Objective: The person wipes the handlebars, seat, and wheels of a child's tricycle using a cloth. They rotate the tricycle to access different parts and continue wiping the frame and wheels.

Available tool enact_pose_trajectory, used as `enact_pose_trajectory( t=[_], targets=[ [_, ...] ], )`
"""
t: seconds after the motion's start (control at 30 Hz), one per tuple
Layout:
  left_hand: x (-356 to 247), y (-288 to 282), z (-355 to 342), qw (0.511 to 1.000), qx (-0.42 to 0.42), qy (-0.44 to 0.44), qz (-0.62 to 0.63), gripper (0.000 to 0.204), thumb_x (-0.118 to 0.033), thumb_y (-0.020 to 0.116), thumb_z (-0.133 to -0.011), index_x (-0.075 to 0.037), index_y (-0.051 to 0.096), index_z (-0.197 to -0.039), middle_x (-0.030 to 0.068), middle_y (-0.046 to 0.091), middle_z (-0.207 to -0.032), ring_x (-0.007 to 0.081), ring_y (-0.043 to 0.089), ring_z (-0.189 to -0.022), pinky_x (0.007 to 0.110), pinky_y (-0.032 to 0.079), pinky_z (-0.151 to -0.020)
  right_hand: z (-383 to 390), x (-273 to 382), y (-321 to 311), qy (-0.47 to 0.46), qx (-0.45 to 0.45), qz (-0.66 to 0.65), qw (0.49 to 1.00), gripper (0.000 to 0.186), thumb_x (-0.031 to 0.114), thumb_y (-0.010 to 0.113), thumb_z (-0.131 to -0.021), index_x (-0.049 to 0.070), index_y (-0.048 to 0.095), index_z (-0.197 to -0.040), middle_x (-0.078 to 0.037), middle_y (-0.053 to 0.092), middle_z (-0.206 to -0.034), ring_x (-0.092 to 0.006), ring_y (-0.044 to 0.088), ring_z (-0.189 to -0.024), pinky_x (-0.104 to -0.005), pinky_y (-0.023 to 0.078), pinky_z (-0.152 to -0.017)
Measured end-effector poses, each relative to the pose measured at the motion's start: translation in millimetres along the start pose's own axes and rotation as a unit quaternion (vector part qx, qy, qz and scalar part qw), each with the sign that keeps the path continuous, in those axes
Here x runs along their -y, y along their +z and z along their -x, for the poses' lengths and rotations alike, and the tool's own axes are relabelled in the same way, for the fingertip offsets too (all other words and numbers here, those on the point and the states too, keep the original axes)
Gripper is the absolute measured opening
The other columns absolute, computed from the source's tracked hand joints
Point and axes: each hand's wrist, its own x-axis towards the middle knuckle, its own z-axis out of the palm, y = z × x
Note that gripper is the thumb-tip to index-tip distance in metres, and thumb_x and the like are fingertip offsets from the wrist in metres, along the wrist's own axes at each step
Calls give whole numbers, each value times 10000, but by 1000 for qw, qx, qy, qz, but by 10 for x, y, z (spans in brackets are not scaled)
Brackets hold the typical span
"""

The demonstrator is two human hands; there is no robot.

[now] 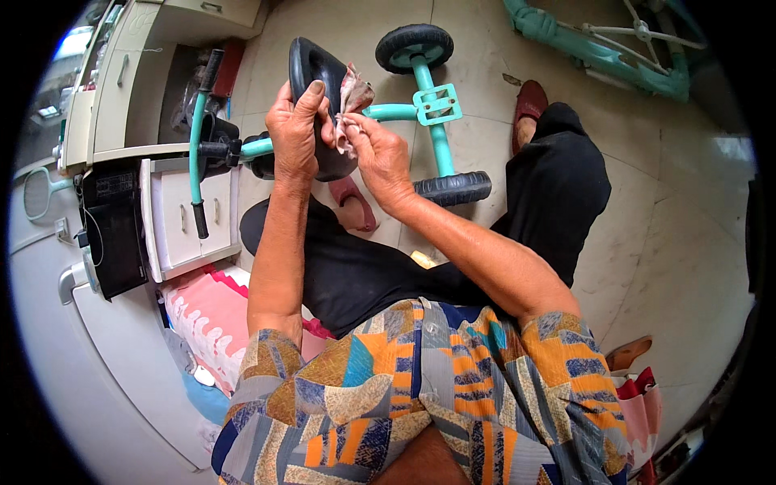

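Above the tiled floor (630, 194): one black seat (302, 66), tilted, beside the frame of a turquoise tricycle (437, 145); cannot tell whether it is fixed to that frame. Left hand (293, 133): fingers closed on the seat's left part, thumb uppermost. Right hand (383, 162): fingers pinched narrow on a bunched pinkish cloth (354, 93), set against the seat's right side. Step, as judged: wiping. Good practice: left grip firm and close to the rubbed patch, so the seat does not twist under pressure; cloth gathered into a flat pad over the fingertips; strokes short, overlapping, following the rim; a fresh fold for each pass. Likely faults: loose cloth end dragging; tricycle rolling on its wheels (457, 189).
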Motion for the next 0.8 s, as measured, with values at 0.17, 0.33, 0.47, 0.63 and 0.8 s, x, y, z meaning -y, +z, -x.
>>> enact_pose_trajectory(
  t=[0.17,0.33,0.47,0.63,0.8],
  targets=[
    [10,22,52,1000,-2,2,21,235,-237,663,-934,-72,503,-883,22,544,-684,87,480,-419,236,392,-364,25,-364,140,50,-20,40,998,281,131,547,-929,33,608,-1185,-192,670,-1048,-354,651,-942,-418,500,-829],
    [105,-39,115,999,-9,48,-20,355,-366,571,-979,-29,519,-1076,42,577,-766,88,525,-522,239,470,-488,23,-772,156,87,-58,145,984,332,109,500,-915,57,586,-1232,-217,647,-1116,-400,611,-1012,-467,467,-886],
    [239,-151,314,987,7,126,-98,618,-495,452,-1001,7,409,-1358,64,582,-1015,93,571,-827,249,494,-808,109,-770,241,129,-79,69,986,305,162,501,-944,49,612,-1205,-210,671,-1022,-356,644,-927,-419,483,-827],
    [443,-278,430,994,-60,73,61,671,-509,330,-1028,2,308,-1461,135,486,-1361,218,504,-1208,355,378,-1066,303,-1031,156,289,-14,-61,955,279,211,478,-980,-16,628,-1046,-121,678,-903,-234,660,-814,-335,487,-743],
    [755,-481,711,971,-16,-119,208,679,-540,333,-1019,14,371,-1409,121,461,-1371,229,435,-1286,365,286,-1127,232,-664,162,442,-34,-213,871,152,107,433,-916,54,559,-848,-83,583,-813,-234,608,-763,-419,592,-690]
  ],
)
